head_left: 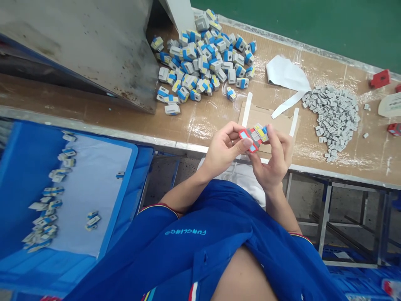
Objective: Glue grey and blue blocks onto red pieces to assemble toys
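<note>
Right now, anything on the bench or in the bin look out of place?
Just strays: a few grey bits lie right of their heap, and one block sits alone by the right wall of the blue bin, apart from the others. Nothing else stands out.

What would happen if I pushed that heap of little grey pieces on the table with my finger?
The heap of little grey pieces would probably spread apart, since the pieces lie loose. They'd likely slide rather than roll, because they look blocky and the brown tabletop looks shiny. Each is probably light, being so small.
</note>
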Tool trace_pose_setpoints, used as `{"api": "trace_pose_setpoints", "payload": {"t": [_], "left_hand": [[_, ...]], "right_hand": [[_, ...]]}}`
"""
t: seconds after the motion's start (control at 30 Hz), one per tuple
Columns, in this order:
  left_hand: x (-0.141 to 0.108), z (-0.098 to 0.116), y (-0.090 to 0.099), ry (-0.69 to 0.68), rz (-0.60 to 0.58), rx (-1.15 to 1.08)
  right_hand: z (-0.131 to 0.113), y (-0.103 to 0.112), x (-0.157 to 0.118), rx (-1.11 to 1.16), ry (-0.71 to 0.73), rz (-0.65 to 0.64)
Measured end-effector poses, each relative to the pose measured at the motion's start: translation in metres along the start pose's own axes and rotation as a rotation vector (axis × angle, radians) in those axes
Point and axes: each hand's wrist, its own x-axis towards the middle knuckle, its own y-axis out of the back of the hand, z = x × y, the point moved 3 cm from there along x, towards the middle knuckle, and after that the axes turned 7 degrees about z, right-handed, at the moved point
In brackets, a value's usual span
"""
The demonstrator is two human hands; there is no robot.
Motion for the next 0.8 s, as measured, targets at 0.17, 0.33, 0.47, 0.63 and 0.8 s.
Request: {"api": "trace_pose_setpoints", "payload": {"t": [0.17, 0.33, 0.47, 0.63, 0.8], "left_hand": [[0.005, 0.017, 0.009, -0.231, -0.025, 0.22], [0.014, 0.018, 0.016, -0.42, -0.108, 0.26], [0.018, 0.019, 0.017, -0.416, -0.062, 0.223], [0.017, 0.013, 0.024, -0.435, 0.055, 0.207], [0.011, 0.01, 0.028, -0.587, 0.056, 0.274]], "right_hand": [[0.001, 0.005, 0.006, 0.139, 0.014, 0.023], [-0.003, 0.003, 0.005, 0.292, -0.133, -0.028], [-0.005, -0.002, 0.002, 0.377, -0.177, -0.01], [-0.011, -0.008, 0.004, 0.322, -0.117, -0.01], [-0.022, -0.007, 0.006, 0.214, -0.008, 0.053]]}}
